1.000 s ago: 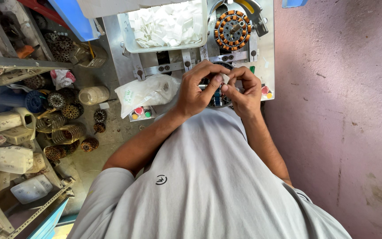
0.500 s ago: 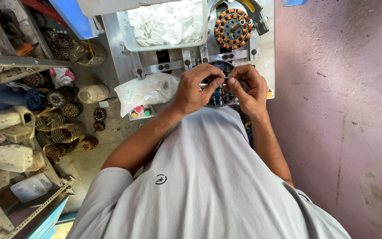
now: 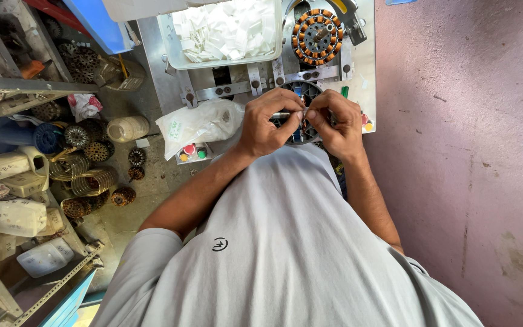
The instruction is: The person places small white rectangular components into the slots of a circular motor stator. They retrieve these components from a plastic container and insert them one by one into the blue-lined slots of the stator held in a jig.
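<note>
Pinching something small between thumb and fingertips, my left hand (image 3: 266,123) and right hand (image 3: 337,121) meet just over the round stator (image 3: 298,130) clamped in the metal surface (image 3: 171,66). What they hold I cannot make out: only a thin pale sliver shows where the fingertips touch, and both sets of fingers are curled tight around it. Most of that stator is hidden under my hands; a few dark slots and a blue speck show between them. My own grey shirt (image 3: 273,254) blocks the near edge of the surface. Farther off, a second stator (image 3: 316,36) with copper windings sits in full view, beside a clear tray of white paper slips (image 3: 225,30) cut off at the top. A crumpled plastic bag (image 3: 198,124) lies left of my left hand, covering part of some coloured buttons.
</note>
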